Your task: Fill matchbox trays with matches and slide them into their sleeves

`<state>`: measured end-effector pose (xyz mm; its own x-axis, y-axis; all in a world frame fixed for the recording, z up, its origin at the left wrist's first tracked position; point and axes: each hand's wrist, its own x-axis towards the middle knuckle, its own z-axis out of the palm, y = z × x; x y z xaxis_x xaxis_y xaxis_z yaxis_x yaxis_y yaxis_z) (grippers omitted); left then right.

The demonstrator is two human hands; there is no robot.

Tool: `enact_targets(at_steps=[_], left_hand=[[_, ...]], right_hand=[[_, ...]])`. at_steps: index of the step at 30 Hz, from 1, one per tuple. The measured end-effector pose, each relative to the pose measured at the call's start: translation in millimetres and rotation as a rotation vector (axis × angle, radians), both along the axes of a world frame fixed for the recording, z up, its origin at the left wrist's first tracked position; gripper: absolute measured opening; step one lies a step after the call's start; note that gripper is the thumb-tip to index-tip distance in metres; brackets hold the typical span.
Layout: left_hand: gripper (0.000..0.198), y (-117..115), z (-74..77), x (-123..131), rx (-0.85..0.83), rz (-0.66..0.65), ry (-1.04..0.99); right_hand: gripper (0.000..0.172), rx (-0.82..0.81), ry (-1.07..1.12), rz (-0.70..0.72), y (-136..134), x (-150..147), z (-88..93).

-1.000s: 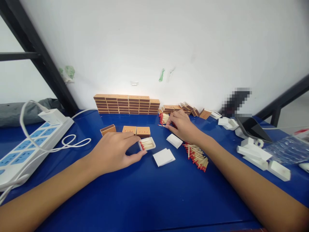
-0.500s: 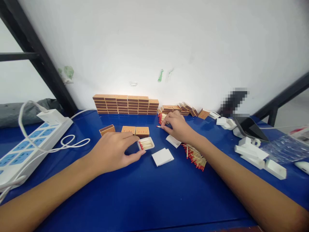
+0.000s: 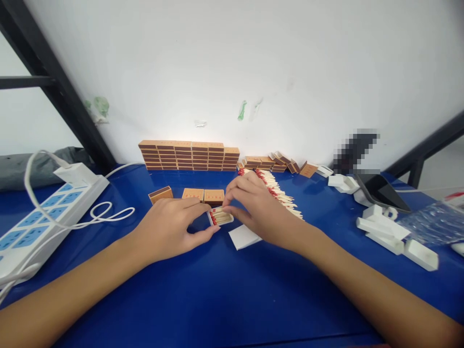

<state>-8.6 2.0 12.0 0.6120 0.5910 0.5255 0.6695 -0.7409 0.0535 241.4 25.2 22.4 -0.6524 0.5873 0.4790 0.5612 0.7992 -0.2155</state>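
Observation:
A small white matchbox tray (image 3: 220, 217) half full of red-tipped matches lies on the blue table (image 3: 224, 295). My left hand (image 3: 170, 228) rests beside it, thumb and fingers pinched on its left edge. My right hand (image 3: 259, 209) hovers over the tray's right side, fingers pinched together on a match or two that I can barely make out. Behind that hand lies a loose pile of matches (image 3: 277, 191). A white empty tray (image 3: 243, 237) sits just under my right wrist.
Brown matchbox sleeves are stacked in a wall (image 3: 188, 156) at the back, with three more sleeves (image 3: 192, 194) in front and loose ones (image 3: 282, 163) to the right. A power strip (image 3: 43, 217) with cables lies left. White trays (image 3: 395, 237) and a plastic bag (image 3: 431, 222) lie right.
My right hand has moved from the match pile at the back left and forward to the filled tray. My left hand has stayed on the tray.

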Motion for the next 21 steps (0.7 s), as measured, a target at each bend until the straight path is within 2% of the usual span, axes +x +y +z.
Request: enact_targets(at_steps=[6,12,14,17,21], left_hand=[[0.031,-0.2,-0.8,-0.3,0.011,-0.016,-0.005],[0.03,0.4,-1.2,-0.2,0.029,-0.012,-0.01],[0.029,0.6,-1.0,-0.1,0.035,-0.014,-0.01],[0.03,0.4,-0.2,0.3,0.04,-0.011,-0.007],[0.033,0.0,0.9,0.9,0.036,0.006,0.014]], right_hand=[[0.015,0.063,-0.067,-0.029,-3.8,-6.4,-5.4],[0.011,0.068,0.024,0.008,4.4,5.2,-4.2],[0.01,0.074,0.053,-0.063,17.2,19.3,-6.4],[0.01,0.073,0.064,-0.253,42.1,45.9,-15.0],[0.013,0.002,-0.043,-0.388,65.4,68.7,-28.9]])
